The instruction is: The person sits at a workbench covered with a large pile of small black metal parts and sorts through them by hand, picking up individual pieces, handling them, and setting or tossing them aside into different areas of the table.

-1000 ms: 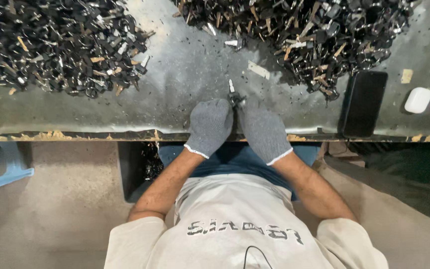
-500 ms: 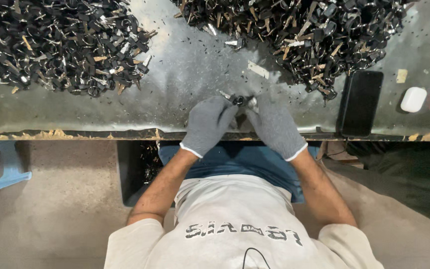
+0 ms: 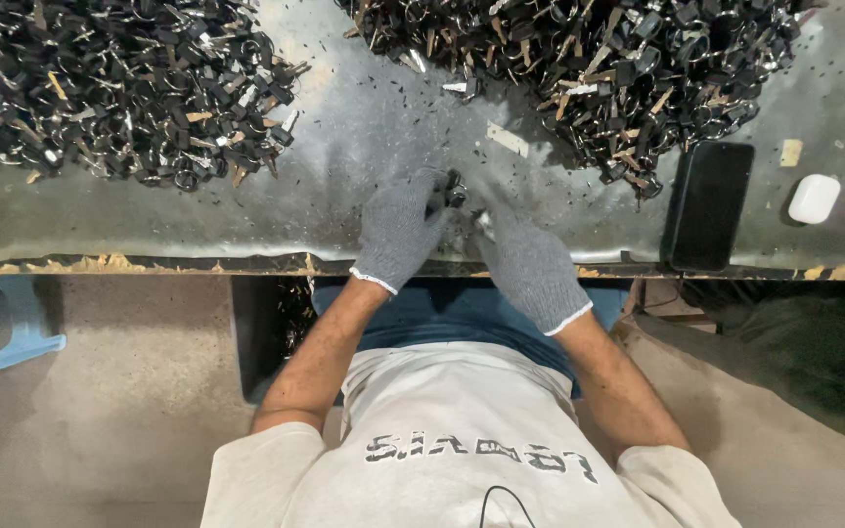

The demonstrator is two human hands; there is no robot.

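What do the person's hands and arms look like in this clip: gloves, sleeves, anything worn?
Both the left hand and the right hand wear grey knitted work gloves with white-edged cuffs ending at the wrists. The forearms are bare; short off-white T-shirt sleeves cover only the upper arms. No watch or wristband shows.

- One heap of metal parts [image 3: 119,88] lies far left of the grip.
- Another heap [image 3: 589,68] lies beyond it, rightward.
- The phone [image 3: 707,205] lies right, earbud case [image 3: 814,198] beyond it.
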